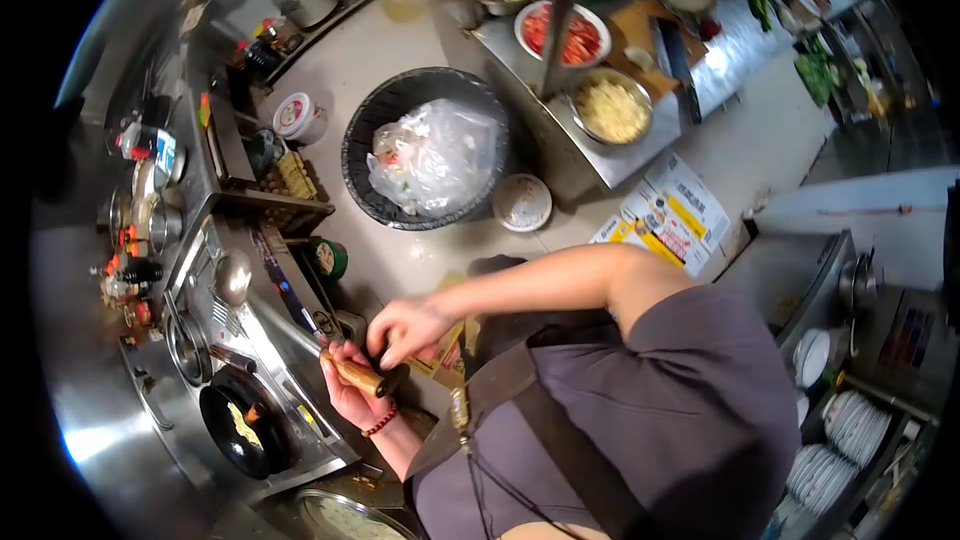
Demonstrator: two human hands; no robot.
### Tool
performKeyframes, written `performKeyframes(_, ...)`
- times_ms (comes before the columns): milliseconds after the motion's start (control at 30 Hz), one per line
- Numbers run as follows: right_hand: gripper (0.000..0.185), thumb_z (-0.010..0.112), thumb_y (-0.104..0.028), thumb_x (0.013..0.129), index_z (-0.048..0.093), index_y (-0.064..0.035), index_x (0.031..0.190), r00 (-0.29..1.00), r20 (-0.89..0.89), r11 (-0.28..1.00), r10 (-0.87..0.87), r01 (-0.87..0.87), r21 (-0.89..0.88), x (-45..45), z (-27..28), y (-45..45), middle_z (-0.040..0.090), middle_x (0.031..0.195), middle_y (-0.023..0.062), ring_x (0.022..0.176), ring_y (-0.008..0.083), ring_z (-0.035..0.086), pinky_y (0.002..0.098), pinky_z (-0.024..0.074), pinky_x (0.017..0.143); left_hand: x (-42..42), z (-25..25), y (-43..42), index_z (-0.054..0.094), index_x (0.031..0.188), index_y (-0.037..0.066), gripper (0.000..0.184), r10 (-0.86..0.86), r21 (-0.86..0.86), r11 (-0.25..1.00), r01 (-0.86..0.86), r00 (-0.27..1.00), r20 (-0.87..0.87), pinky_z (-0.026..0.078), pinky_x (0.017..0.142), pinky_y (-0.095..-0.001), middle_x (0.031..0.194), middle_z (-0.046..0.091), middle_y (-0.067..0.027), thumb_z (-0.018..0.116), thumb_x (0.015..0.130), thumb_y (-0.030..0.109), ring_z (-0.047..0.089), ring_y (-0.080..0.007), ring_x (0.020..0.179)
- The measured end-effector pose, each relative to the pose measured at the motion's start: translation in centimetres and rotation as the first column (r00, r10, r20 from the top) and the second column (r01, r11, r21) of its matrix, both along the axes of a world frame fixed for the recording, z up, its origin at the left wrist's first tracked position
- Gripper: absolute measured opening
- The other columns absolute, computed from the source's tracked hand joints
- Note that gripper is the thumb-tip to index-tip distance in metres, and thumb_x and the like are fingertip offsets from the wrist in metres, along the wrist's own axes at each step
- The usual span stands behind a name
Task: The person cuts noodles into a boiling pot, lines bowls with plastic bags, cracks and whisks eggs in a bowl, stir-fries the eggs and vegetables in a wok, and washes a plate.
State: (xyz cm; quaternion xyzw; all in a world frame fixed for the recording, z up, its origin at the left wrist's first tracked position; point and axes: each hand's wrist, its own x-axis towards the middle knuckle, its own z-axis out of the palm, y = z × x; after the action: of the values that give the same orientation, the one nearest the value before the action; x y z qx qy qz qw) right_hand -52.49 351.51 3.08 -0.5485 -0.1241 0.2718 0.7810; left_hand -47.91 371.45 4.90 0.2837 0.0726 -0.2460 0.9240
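Observation:
My left hand point(350, 392), with a beaded bracelet at the wrist, is closed around the wooden handle point(352, 373) of a ladle. The metal ladle bowl point(233, 276) hangs over the stove counter, away from the wok. Close beside the handle's end is my right hand point(408, 328), its fingers curled and pointing down. Something dark lies under those fingers; I cannot make out what it is. On the stove sits a black wok point(215, 432) with yellow food point(243, 427) in it, which looks like egg.
A lined bin point(358, 165) with plastic bags stands on the floor beside a small tub point(522, 203). The steel table point(600, 162) bears a bowl of yellow pieces point(610, 110), a bowl of red pieces point(565, 35) and a cleaver point(675, 55). Plates point(855, 427) are stacked at lower right.

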Motion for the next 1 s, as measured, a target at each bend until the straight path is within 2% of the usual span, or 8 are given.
performKeyframes(67,0.034,0.063,-0.024,0.083,0.054,-0.0048,0.110,0.960,-0.104,0.965,-0.258,0.252,-0.068,-5.9,-2.0,-4.0,0.062,0.072,0.0046,0.054,0.0090,0.055,0.0228,0.0453,0.046,-1.9,1.2,-0.3,0.026,0.128,-0.008,0.044,-0.142,-0.422,0.906,0.041,0.967,-0.210,0.042,0.056,-0.0208,0.096,0.043,-0.0114,0.043,0.090,0.005,0.041,-0.0110,0.066)
performKeyframes(167,0.027,0.065,-0.022,0.080,0.056,-0.0055,0.101,0.729,-0.178,0.741,-0.661,0.596,-0.310,-16.7,-5.2,-9.1,0.060,0.072,0.0033,0.055,0.0067,0.053,0.0224,0.0450,0.048,-6.7,1.8,-0.4,0.022,0.130,-0.008,0.047,-0.358,-0.568,0.805,0.172,0.904,-0.233,0.041,0.048,-0.0190,0.096,0.043,-0.0122,0.043,0.090,0.006,0.043,-0.0101,0.064)
performKeyframes(267,0.024,0.064,-0.015,0.078,0.059,-0.0037,0.097,0.541,-0.227,0.553,-0.810,0.574,-0.604,-26.6,-6.5,-11.6,0.059,0.069,0.0036,0.051,0.0088,0.052,0.0237,0.0426,0.046,-12.2,1.2,-0.9,0.016,0.133,-0.008,0.054,-0.441,-0.432,0.853,0.293,0.847,-0.295,0.041,0.039,-0.0186,0.091,0.042,-0.0130,0.041,0.086,-0.001,0.044,-0.0094,0.056)
performKeyframes(367,0.020,0.062,-0.014,0.078,0.059,-0.0030,0.094,0.533,-0.284,0.577,-0.797,0.532,-0.620,-32.0,-4.9,-12.0,0.058,0.067,0.0038,0.052,0.0090,0.053,0.0238,0.0431,0.048,-15.7,2.8,-3.4,0.019,0.133,-0.008,0.058,-0.563,-0.248,0.824,0.509,0.784,-0.262,0.037,0.036,-0.0176,0.086,0.042,-0.0110,0.045,0.081,-0.006,0.041,-0.0076,0.050)
performKeyframes(567,0.021,0.062,-0.017,0.077,0.059,-0.0036,0.093,0.652,-0.097,0.527,-0.752,0.506,-0.683,-33.4,-6.3,-13.4,0.063,0.071,0.0080,0.054,0.0126,0.058,0.0263,0.0475,0.054,-18.8,6.2,-11.1,0.023,0.133,-0.005,0.059,-0.762,-0.214,0.647,0.732,0.614,-0.204,0.031,0.033,-0.0157,0.082,0.041,-0.0088,0.048,0.080,-0.005,0.037,-0.0053,0.046)
performKeyframes(700,0.026,0.060,-0.018,0.078,0.058,-0.0034,0.100,0.817,0.064,0.573,-0.573,0.455,-0.681,-32.5,-6.8,-17.1,0.059,0.067,0.0055,0.060,0.0139,0.058,0.0274,0.0473,0.061,-21.2,7.3,-20.7,0.031,0.132,0.001,0.057,-0.800,0.204,0.570,0.796,0.595,-0.085,0.034,0.037,-0.0178,0.078,0.045,-0.0046,0.049,0.078,-0.005,0.039,-0.0062,0.046)
performKeyframes(833,0.029,0.060,-0.016,0.078,0.056,-0.0035,0.104,0.898,0.105,0.599,-0.426,0.367,-0.712,-32.5,-6.2,-25.2,0.059,0.072,0.0065,0.067,0.0161,0.059,0.0274,0.0466,0.062,-23.4,3.1,-30.8,0.031,0.131,-0.004,0.055,-0.803,0.825,0.455,0.334,0.555,0.219,0.042,0.045,-0.0245,0.081,0.051,-0.0078,0.049,0.079,-0.004,0.051,-0.0115,0.053)
performKeyframes(1000,0.030,0.059,-0.005,0.076,0.055,-0.0055,0.105,0.784,0.285,0.425,-0.552,0.559,-0.712,-30.8,-8.0,-40.2,0.057,0.071,0.0041,0.062,0.0143,0.057,0.0272,0.0476,0.058,-24.4,-1.4,-39.7,0.029,0.132,-0.006,0.063,-0.773,0.862,0.371,-0.346,0.398,0.493,0.044,0.060,-0.0361,0.081,0.050,-0.0166,0.049,0.072,-0.007,0.053,-0.0285,0.065)
